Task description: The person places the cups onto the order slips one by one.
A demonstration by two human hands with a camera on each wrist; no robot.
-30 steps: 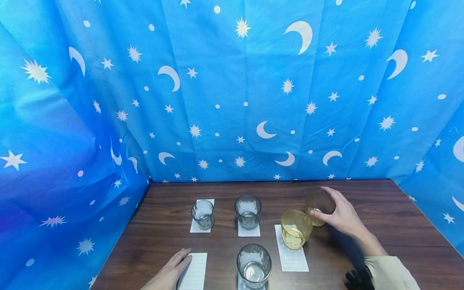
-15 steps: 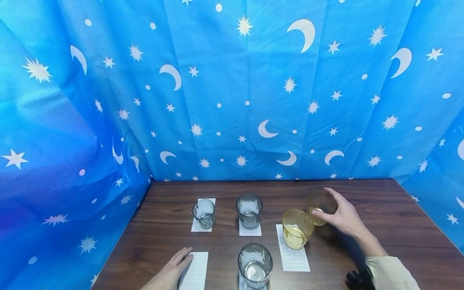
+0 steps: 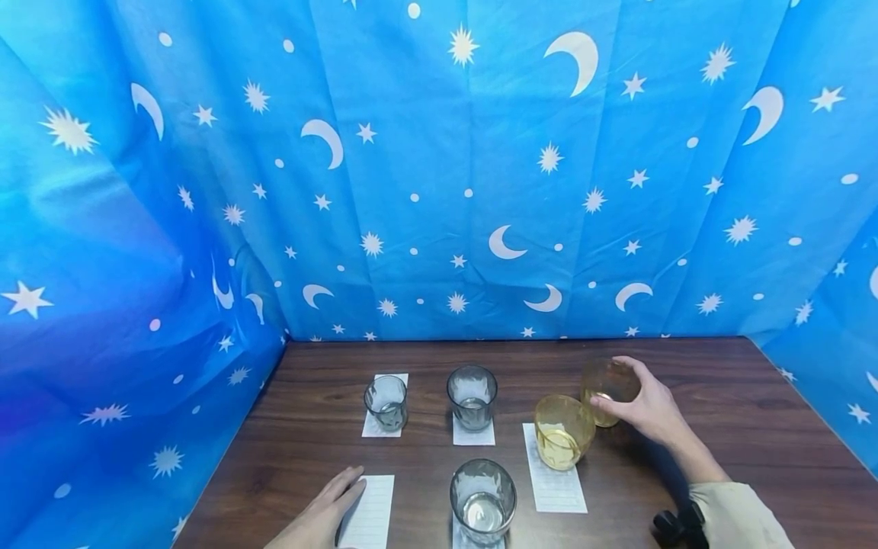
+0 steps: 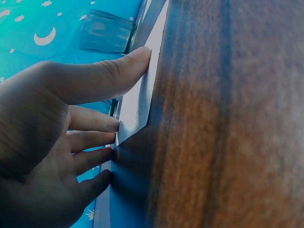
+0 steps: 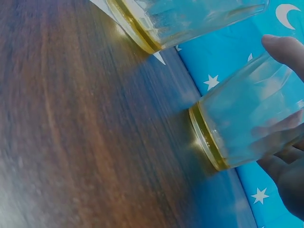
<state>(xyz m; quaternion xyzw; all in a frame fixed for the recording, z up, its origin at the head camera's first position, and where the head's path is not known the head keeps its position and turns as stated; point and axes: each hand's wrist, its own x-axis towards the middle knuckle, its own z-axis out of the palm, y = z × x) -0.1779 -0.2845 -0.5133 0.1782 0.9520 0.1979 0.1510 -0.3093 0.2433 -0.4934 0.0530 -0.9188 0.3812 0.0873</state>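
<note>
On the right side of the table, my right hand (image 3: 652, 408) grips an upright amber glass (image 3: 605, 390), thumb on one side and fingers round the other. In the right wrist view that glass's base (image 5: 208, 137) meets the wooden surface. Just in front and to its left stands a second amber glass (image 3: 562, 435), on a lined paper slip (image 3: 557, 492). My left hand (image 3: 324, 509) rests at the front left beside another lined slip (image 3: 370, 511). Its fingers are loosely spread and hold nothing; the thumb (image 4: 137, 56) touches the paper in the left wrist view.
Three grey glasses stand on paper slips: a smaller one (image 3: 386, 408) at back left, one (image 3: 472, 396) at back centre, and one (image 3: 483, 499) at front centre. A blue cloth (image 3: 439, 152) with moons and stars walls off the dark wooden table (image 3: 425, 465).
</note>
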